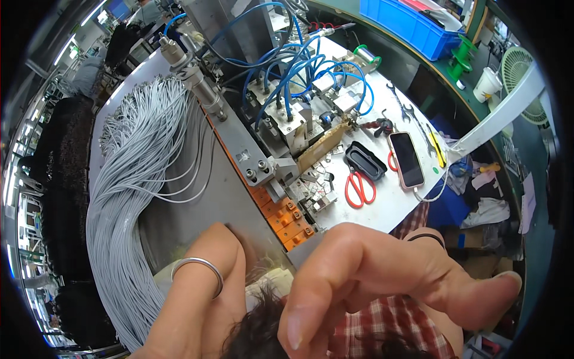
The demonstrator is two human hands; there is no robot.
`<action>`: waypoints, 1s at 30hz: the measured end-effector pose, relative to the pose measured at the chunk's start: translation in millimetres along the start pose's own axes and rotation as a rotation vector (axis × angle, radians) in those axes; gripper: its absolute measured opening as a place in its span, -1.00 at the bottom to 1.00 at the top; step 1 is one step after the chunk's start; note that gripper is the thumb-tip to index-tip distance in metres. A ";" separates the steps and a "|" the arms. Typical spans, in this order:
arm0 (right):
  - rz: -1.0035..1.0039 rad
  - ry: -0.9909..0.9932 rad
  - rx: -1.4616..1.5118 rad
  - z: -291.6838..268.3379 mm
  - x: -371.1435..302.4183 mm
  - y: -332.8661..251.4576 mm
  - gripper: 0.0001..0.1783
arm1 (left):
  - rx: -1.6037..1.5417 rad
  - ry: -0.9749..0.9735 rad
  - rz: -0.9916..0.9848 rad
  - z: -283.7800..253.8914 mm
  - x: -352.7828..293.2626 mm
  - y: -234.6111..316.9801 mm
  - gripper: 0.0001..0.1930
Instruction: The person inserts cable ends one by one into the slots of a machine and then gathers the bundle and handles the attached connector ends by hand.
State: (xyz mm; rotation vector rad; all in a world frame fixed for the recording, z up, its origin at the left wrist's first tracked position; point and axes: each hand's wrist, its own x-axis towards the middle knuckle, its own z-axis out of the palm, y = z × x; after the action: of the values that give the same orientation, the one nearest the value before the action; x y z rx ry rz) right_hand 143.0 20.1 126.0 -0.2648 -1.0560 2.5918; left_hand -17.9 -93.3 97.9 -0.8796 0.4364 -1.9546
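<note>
My right hand point(382, 263) is raised very near the camera. Its thumb points right and a bent finger hangs down at the left, apart, with nothing seen between them. A dark band circles the wrist behind it. At lower left, my left arm with a silver bangle bends over the grey metal work surface point(185, 224); the fingers of my left hand do not show. Neither hand is seen touching the machine point(281, 119), which has blue air hoses and an orange block rail point(278, 215). A thick bundle of grey cables point(125, 197) lies left of it.
Right of the machine, a white table holds red-handled scissors point(360, 188), a black tray point(365, 161), a phone point(406, 158) on a cable, wrenches point(412, 116) and a solder wire spool point(366, 57). A blue bin point(409, 24) and a fan point(520, 84) stand beyond. Dark hair partly covers the bottom.
</note>
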 end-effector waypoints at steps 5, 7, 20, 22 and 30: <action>0.085 -0.004 -0.007 4.9 -5.9 -3.9 -0.01 | -0.008 -0.001 0.029 3.4 1.5 0.1 -0.89; 0.117 -0.004 -0.007 6.7 -5.2 -8.1 -0.01 | -0.013 -0.003 0.036 5.1 3.2 -1.0 -0.89; 0.326 0.050 0.017 -14.0 -60.3 -29.1 -0.02 | -0.006 0.063 0.025 4.5 -15.4 -7.9 -0.89; 0.335 0.073 0.021 -14.8 -62.5 -30.0 -0.02 | -0.009 0.071 0.002 4.1 -20.3 -8.2 -0.89; -0.289 -0.269 -0.009 -54.4 -48.0 8.1 -0.40 | -0.018 0.064 -0.044 -0.9 -32.7 -9.4 -0.88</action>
State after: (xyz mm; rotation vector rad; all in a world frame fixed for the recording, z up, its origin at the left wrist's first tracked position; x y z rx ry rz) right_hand 201.6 32.0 84.0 0.2266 -1.1017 2.4034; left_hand -13.6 -60.5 89.8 -0.8468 0.4760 -2.0267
